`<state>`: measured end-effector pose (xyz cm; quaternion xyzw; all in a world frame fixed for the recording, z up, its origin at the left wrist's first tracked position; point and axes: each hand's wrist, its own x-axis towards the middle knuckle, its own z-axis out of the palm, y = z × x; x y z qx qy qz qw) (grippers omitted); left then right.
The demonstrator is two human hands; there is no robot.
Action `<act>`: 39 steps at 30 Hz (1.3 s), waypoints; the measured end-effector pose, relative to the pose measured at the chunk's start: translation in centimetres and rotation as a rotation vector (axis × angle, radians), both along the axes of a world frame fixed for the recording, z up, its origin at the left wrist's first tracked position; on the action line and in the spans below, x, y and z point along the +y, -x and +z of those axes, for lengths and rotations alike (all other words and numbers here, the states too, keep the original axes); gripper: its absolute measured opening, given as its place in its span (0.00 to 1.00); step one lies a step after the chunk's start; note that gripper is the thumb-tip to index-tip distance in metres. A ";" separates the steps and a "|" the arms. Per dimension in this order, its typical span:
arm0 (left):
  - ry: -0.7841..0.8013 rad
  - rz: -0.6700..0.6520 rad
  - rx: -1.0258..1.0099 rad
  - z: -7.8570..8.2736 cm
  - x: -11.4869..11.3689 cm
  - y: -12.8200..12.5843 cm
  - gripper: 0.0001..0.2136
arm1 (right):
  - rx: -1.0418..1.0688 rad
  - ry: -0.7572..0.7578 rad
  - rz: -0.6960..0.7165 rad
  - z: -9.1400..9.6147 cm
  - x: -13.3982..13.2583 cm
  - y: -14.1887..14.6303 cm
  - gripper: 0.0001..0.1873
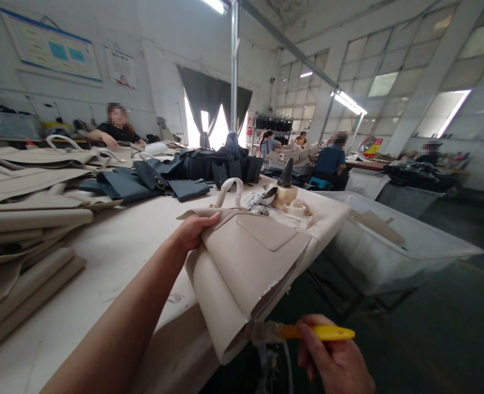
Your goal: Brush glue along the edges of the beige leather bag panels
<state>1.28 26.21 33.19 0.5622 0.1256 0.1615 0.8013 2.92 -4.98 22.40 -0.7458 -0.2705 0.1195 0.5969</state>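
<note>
A beige handbag panel piece (258,251) with a curved handle (230,189) lies over the table's edge, its lower end rolled and hanging past the side. My left hand (195,227) grips its upper left part, thumb on top and the other fingers hidden beneath. In my right hand (332,350) is a brush with a yellow handle (330,332), pinched between thumb and fingers. The brush's pale, caked head (265,331) is at the lower open edge of the bag piece. Whether the bristles touch the edge I cannot tell.
Beige bag pieces (32,230) are stacked at left, dark blue ones (155,180) behind. A black cone-topped bottle (285,175) and crumpled material (260,200) stand near the table's far corner. A white plastic bin (373,262) is at right. Several people work farther back.
</note>
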 end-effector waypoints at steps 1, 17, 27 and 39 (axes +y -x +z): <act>-0.002 -0.002 0.004 0.0 0.0 0.0 0.06 | -0.072 0.025 -0.065 0.1 -0.3 -1.2 0.25; -0.012 0.010 0.026 -0.4 0.5 -0.1 0.07 | -0.134 0.010 -0.084 -0.7 -0.9 -3.0 0.25; -0.065 0.066 0.018 0.5 1.0 0.8 0.11 | -0.228 -0.601 -0.579 5.2 -4.1 -16.4 0.23; 0.066 0.057 0.118 -0.4 1.5 0.4 0.19 | -0.148 -0.383 -0.716 7.8 6.4 -34.1 0.22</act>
